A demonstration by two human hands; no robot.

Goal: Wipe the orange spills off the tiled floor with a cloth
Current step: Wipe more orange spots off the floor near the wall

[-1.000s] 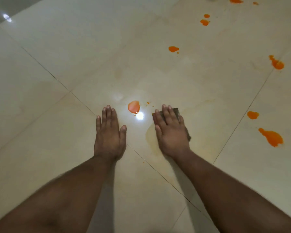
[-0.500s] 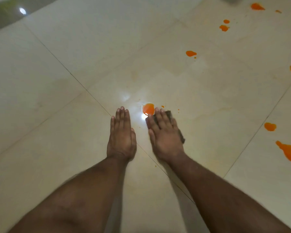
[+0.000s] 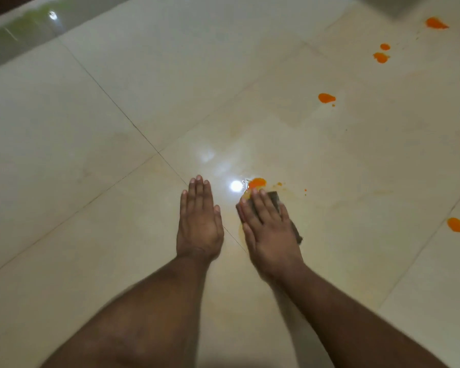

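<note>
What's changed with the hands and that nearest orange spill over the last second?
The right hand slid the dark cloth forward and leftward up to the nearest orange spill, now smearing its edge. The left hand stayed flat on the floor; the other spills remain unwiped.

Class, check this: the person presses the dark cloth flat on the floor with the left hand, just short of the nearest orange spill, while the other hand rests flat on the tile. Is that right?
Wrong hand. The head view shows the right hand pressing the cloth flat, just short of the nearest spill; the left hand rests flat on the tile.
</note>
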